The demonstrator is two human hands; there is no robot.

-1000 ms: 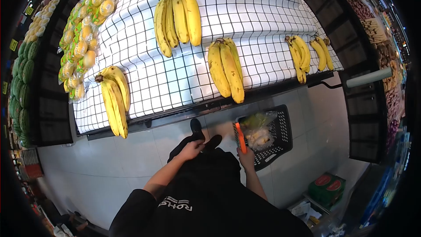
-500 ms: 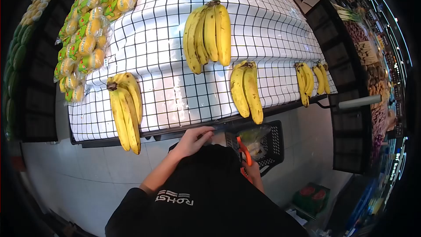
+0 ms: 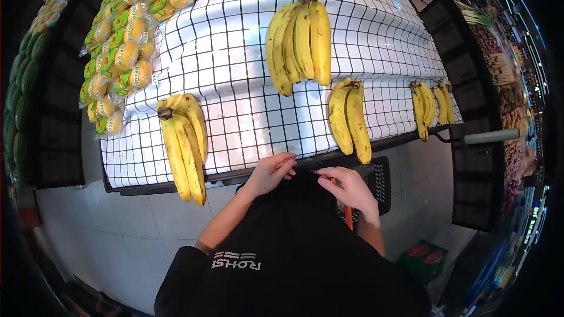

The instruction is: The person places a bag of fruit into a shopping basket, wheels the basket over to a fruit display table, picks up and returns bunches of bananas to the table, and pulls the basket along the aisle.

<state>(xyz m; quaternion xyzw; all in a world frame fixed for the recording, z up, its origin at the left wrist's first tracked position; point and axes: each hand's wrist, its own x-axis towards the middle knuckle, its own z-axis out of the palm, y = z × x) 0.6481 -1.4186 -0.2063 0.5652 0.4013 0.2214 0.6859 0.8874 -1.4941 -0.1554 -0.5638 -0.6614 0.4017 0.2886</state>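
Observation:
My left hand [image 3: 271, 174] is at the table's front edge, its fingers curled in a pinch. To its right, my right hand [image 3: 352, 192] reaches inward, thumb and fingertips closed together. A thin dark piece shows at the right fingertips; what either hand holds is too small to make out. Beneath the right hand is a black basket [image 3: 383, 185] with a strip of orange [image 3: 348, 218], partly hidden by the wrist. Closest to the hands on the table are a banana pair [image 3: 356, 120] at right and a banana bunch [image 3: 187, 155] at left, hanging over the edge.
A larger banana bunch [image 3: 302, 44] lies mid-table on the checked cloth [image 3: 235, 70]. Smaller bananas [image 3: 424, 108] lie at the far right. Bagged yellow fruit [image 3: 126, 53] is piled at the left. A grey bar [image 3: 492, 135] juts out at the right.
My right hand has moved up from the orange part by the basket to beside my left hand. The left hand stays pinched at the table edge. The table has shifted slightly right in view.

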